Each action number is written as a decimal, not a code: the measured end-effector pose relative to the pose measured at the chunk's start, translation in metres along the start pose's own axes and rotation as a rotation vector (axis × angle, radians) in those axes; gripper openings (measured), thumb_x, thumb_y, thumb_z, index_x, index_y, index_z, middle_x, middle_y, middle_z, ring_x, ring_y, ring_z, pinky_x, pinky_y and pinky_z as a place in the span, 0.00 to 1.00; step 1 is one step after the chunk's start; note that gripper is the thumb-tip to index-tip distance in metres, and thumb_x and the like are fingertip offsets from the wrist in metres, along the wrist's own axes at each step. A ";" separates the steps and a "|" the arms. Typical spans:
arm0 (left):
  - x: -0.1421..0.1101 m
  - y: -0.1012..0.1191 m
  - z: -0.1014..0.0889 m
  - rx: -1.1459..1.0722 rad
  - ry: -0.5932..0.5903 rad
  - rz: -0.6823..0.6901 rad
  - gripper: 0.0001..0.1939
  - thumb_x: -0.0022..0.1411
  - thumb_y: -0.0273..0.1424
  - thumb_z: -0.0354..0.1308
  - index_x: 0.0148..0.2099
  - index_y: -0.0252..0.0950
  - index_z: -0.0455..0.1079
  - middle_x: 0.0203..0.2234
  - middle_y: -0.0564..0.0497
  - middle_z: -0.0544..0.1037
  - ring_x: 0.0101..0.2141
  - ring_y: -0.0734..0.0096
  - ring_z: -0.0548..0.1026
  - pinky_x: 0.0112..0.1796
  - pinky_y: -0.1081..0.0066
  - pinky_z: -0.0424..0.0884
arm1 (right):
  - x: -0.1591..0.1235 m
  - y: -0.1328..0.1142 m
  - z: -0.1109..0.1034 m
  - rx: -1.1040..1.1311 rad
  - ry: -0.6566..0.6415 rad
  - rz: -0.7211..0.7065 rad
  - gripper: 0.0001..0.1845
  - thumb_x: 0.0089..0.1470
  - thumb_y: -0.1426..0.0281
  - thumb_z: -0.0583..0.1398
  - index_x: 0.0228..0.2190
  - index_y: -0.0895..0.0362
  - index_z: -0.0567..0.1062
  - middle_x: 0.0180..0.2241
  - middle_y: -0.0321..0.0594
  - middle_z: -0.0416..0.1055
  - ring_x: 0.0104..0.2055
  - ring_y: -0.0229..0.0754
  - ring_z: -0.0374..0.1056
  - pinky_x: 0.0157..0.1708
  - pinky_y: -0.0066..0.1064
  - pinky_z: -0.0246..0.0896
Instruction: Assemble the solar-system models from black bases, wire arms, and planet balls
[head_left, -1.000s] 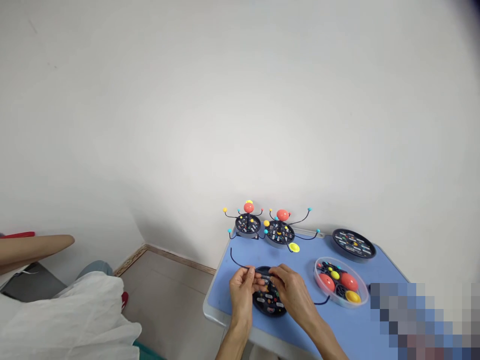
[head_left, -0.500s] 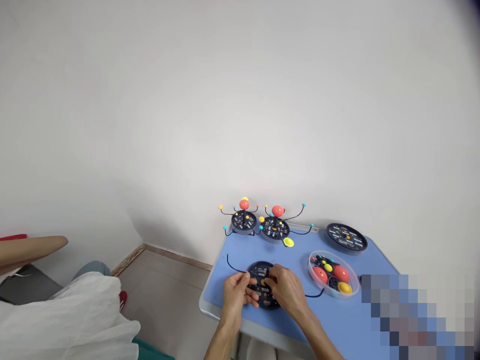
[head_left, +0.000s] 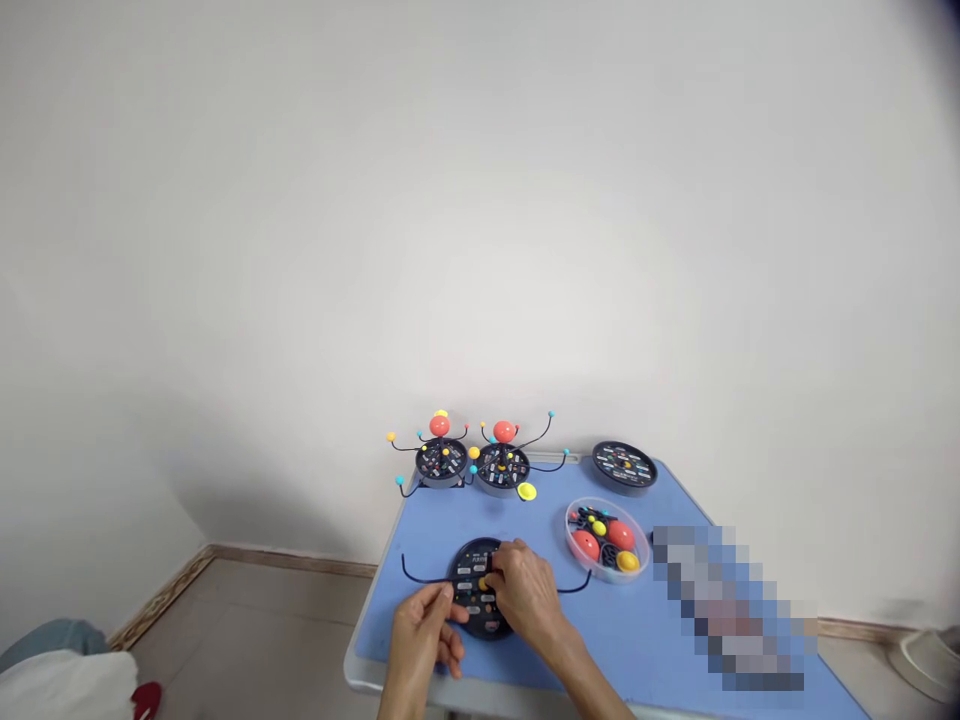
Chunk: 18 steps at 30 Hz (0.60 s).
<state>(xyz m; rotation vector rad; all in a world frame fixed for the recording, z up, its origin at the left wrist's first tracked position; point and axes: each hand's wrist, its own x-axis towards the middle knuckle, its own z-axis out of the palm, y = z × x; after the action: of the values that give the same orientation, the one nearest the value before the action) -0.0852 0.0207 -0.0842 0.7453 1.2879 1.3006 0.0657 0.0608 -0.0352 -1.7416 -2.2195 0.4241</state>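
A round black base (head_left: 470,627) printed with small labels lies near the front of the blue table. Thin black rods reach out across it: a bent rod (head_left: 420,579) to the left and another upturned rod (head_left: 576,589) to the right. My right hand (head_left: 529,598) is over the base, its fingers closed on the black rod piece near the yellow centre; the hand hides the exact grip. Beside the base's left edge is my left hand (head_left: 424,635), thumb and index finger pinched just below the left rod, other fingers loosely curled. Whatever it pinches, if anything, is hidden.
Two built planet models, one left (head_left: 441,462) and one right (head_left: 502,467), stand at the back. A clear tub (head_left: 646,560) holds coloured balls and black pieces. Another round base (head_left: 625,467) sits back right. A blurred patch (head_left: 727,605) covers the table's right side.
The view has turned right, so the table appears further left. My left hand has drawn back slightly from the base; my right hand stays at its centre. The person at left is mostly out of view.
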 end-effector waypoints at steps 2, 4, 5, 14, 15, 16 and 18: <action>0.002 -0.004 -0.001 0.014 0.019 0.011 0.32 0.35 0.56 0.70 0.31 0.32 0.75 0.20 0.51 0.78 0.11 0.74 0.71 0.09 0.74 0.66 | 0.000 -0.001 0.000 -0.002 0.005 0.002 0.13 0.54 0.78 0.56 0.28 0.57 0.81 0.37 0.44 0.81 0.44 0.46 0.72 0.34 0.31 0.56; 0.002 -0.005 0.000 0.012 0.055 0.018 0.32 0.34 0.56 0.70 0.30 0.31 0.75 0.18 0.52 0.77 0.11 0.73 0.70 0.09 0.74 0.65 | 0.000 -0.002 -0.001 -0.009 0.008 0.004 0.13 0.54 0.77 0.57 0.29 0.57 0.82 0.38 0.44 0.81 0.44 0.46 0.72 0.35 0.31 0.56; 0.002 -0.004 0.001 0.011 0.067 0.016 0.32 0.33 0.55 0.71 0.29 0.31 0.74 0.17 0.52 0.77 0.10 0.73 0.70 0.08 0.74 0.65 | 0.000 -0.003 -0.002 -0.013 0.009 0.004 0.12 0.54 0.77 0.57 0.29 0.57 0.82 0.38 0.44 0.81 0.45 0.47 0.73 0.35 0.31 0.57; -0.010 0.008 0.008 0.036 0.100 0.034 0.33 0.26 0.55 0.72 0.27 0.32 0.75 0.15 0.52 0.76 0.10 0.73 0.69 0.09 0.73 0.65 | -0.002 -0.009 -0.008 -0.054 -0.027 -0.001 0.11 0.54 0.78 0.59 0.34 0.59 0.82 0.40 0.49 0.80 0.46 0.50 0.72 0.37 0.31 0.60; -0.011 0.009 0.009 0.041 0.102 0.037 0.33 0.26 0.56 0.71 0.27 0.32 0.75 0.15 0.53 0.76 0.10 0.73 0.69 0.09 0.73 0.65 | -0.004 -0.009 -0.010 -0.059 -0.028 -0.006 0.11 0.53 0.79 0.59 0.35 0.60 0.82 0.40 0.50 0.80 0.47 0.51 0.72 0.38 0.32 0.60; -0.012 0.010 0.010 0.045 0.107 0.042 0.34 0.26 0.57 0.71 0.27 0.32 0.75 0.14 0.53 0.76 0.10 0.73 0.68 0.09 0.73 0.65 | -0.006 -0.010 -0.013 -0.063 -0.026 -0.013 0.11 0.53 0.79 0.60 0.36 0.60 0.81 0.40 0.51 0.79 0.47 0.52 0.72 0.38 0.32 0.60; -0.014 0.011 0.011 0.056 0.116 0.047 0.35 0.24 0.58 0.71 0.27 0.32 0.75 0.14 0.53 0.75 0.10 0.74 0.68 0.09 0.73 0.65 | -0.013 -0.008 -0.026 -0.068 -0.012 -0.033 0.12 0.54 0.78 0.60 0.39 0.61 0.80 0.41 0.51 0.79 0.48 0.52 0.71 0.39 0.33 0.61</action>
<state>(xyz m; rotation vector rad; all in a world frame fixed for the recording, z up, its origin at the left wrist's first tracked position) -0.0750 0.0120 -0.0680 0.7523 1.4119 1.3675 0.0721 0.0476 -0.0092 -1.7377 -2.2928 0.3564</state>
